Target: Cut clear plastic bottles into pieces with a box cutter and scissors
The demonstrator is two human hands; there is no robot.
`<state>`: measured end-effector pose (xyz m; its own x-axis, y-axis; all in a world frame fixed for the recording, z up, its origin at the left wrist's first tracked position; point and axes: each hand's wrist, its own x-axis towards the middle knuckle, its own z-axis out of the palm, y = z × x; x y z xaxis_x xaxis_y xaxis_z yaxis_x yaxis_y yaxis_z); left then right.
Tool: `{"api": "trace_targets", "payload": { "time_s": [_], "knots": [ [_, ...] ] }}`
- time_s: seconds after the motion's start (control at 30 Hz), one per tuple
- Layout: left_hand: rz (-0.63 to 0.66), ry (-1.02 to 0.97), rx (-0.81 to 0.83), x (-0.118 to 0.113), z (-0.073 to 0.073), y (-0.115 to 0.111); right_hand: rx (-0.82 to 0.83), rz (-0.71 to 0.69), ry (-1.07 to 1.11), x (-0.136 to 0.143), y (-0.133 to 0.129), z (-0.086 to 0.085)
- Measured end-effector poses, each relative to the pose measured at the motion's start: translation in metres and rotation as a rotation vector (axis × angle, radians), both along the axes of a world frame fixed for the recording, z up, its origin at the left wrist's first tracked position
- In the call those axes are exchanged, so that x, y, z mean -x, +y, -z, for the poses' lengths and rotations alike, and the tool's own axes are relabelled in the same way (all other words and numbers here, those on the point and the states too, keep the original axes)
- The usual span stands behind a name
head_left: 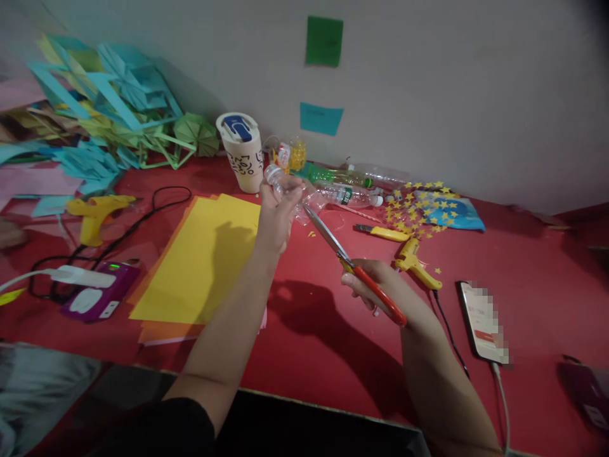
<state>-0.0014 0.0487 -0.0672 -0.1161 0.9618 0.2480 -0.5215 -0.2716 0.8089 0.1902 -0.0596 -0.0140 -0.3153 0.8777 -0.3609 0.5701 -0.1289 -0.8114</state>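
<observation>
My left hand is closed around a clear plastic bottle piece, raised above the red table. The bottle's neck end points up and left, and its thin clear wall spreads out to the right behind my fingers. In my right hand are scissors with red handles. Their blades look closed or nearly so, and the tips point up and left to the edge of the clear plastic; whether they touch it I cannot tell. Below the blades lie small yellow scraps.
Yellow paper sheets lie left, near a white tumbler, a yellow glue gun and a purple power strip. Plastic bottles, a utility knife, yellow stars, another glue gun and a phone lie right.
</observation>
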Motion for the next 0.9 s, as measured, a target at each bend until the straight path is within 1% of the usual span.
{"api": "trace_targets", "payload": {
  "time_s": [0.17,0.33,0.43,0.6,0.73,0.9],
  "knots": [
    [-0.021,-0.029,-0.001,-0.004,-0.007,-0.006,-0.005,-0.001,-0.006,0.0,-0.001,-0.001],
    [-0.022,-0.004,-0.013,-0.005,-0.008,-0.007,0.008,0.0,-0.03,-0.001,-0.001,0.003],
    [-0.039,-0.005,-0.02,-0.004,-0.008,-0.006,-0.019,-0.005,-0.044,-0.001,-0.001,0.008],
    [-0.017,0.033,-0.029,-0.001,-0.003,-0.002,-0.033,0.007,-0.075,-0.002,-0.001,0.011],
    [-0.013,0.081,-0.042,0.002,0.003,0.001,-0.037,0.01,-0.066,-0.002,-0.002,0.008],
    [-0.021,0.145,-0.112,-0.002,0.007,0.003,-0.101,-0.035,-0.056,0.0,-0.003,0.003]
  ]
}}
